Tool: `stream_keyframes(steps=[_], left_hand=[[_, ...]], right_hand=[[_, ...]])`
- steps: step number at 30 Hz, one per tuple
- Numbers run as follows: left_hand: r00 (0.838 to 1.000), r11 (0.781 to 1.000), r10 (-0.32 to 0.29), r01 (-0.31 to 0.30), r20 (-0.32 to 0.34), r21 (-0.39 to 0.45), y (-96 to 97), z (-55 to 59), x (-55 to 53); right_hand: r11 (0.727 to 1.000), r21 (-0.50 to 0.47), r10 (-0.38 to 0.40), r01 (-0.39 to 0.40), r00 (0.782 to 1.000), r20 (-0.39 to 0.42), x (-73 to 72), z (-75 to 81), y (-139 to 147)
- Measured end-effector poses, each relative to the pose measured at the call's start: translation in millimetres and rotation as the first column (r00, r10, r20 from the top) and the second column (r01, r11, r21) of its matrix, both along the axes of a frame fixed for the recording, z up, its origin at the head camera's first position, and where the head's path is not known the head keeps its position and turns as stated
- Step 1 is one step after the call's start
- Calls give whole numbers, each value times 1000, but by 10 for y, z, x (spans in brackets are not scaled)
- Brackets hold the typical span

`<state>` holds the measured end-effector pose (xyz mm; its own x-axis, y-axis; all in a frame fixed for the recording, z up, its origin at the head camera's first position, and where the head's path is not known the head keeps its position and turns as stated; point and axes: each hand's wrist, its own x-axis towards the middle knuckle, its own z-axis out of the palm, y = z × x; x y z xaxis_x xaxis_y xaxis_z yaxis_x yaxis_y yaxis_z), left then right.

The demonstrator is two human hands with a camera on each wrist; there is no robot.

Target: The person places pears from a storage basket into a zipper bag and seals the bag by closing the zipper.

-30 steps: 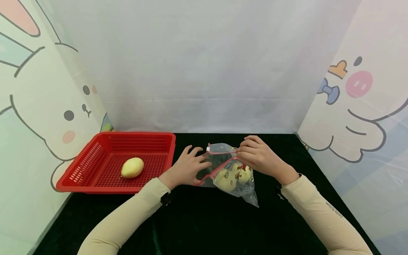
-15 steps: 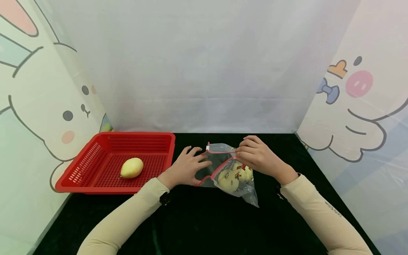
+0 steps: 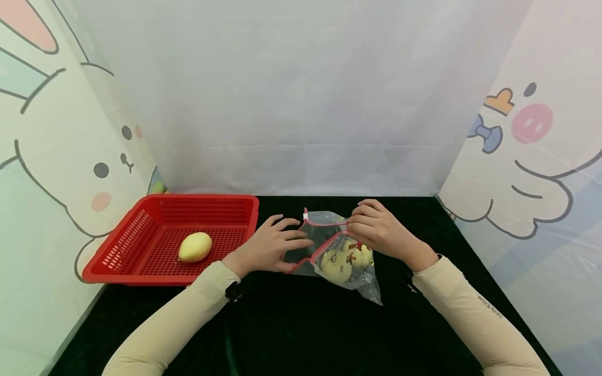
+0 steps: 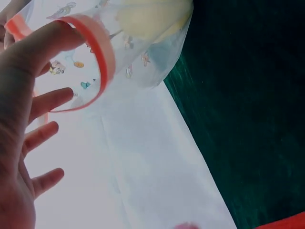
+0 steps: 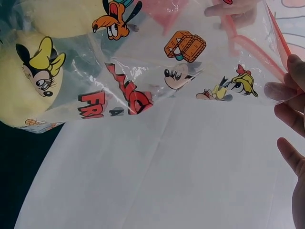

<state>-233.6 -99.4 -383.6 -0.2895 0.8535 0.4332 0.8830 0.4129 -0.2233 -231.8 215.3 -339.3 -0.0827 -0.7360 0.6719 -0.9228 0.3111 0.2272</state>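
A clear zip bag (image 3: 364, 284) with red edging and cartoon prints lies tilted on the dark cloth, its mouth spread wide towards the left. Inside it are yellow fruits (image 3: 336, 266), partly covered by the prints. My right hand (image 3: 378, 230) pinches the red rim of the bag between thumb and fingers. At the mouth, my left hand (image 3: 270, 244) has its fingers spread; in the left wrist view the thumb and forefinger (image 4: 55, 102) reach into the red-rimmed opening. One oval yellow fruit (image 3: 195, 247) with a small stem rests in the red basket (image 3: 169, 280).
The perforated red basket stands on the left of the dark green cloth (image 3: 291, 334), close beside my left forearm. Behind is a pale curtain (image 3: 301, 104). Cartoon-printed panels (image 3: 531, 172) close off both sides.
My left hand and forearm have drawn back slightly to the left, the fingers still spread at the bag's mouth. The right hand keeps its grip on the bag with hardly any movement.
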Motion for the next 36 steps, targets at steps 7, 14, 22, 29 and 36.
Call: stream_keyframes(steps=[7, 14, 22, 29, 36], left_hand=[[998, 997, -47, 49, -29, 64, -116, 79, 27], [999, 997, -23, 25, -25, 76, -258, 106, 50], [998, 991, 63, -60, -21, 121, -535, 131, 37], [983, 975, 181, -185, 37, 121, -848, 94, 26], [939, 945, 300, -316, 166, 80, -1132, 31, 21]], right_hand=[[1000, -7, -2, 2, 1000, -2, -5, -6, 8], [1000, -21, 16, -16, 1000, 17, -2, -15, 12], [1000, -12, 3, -3, 1000, 3, 2, -8, 28], [1000, -5, -3, 3, 1000, 10, 8, -1, 38], [1000, -6, 2, -1, 1000, 10, 2, -8, 42]])
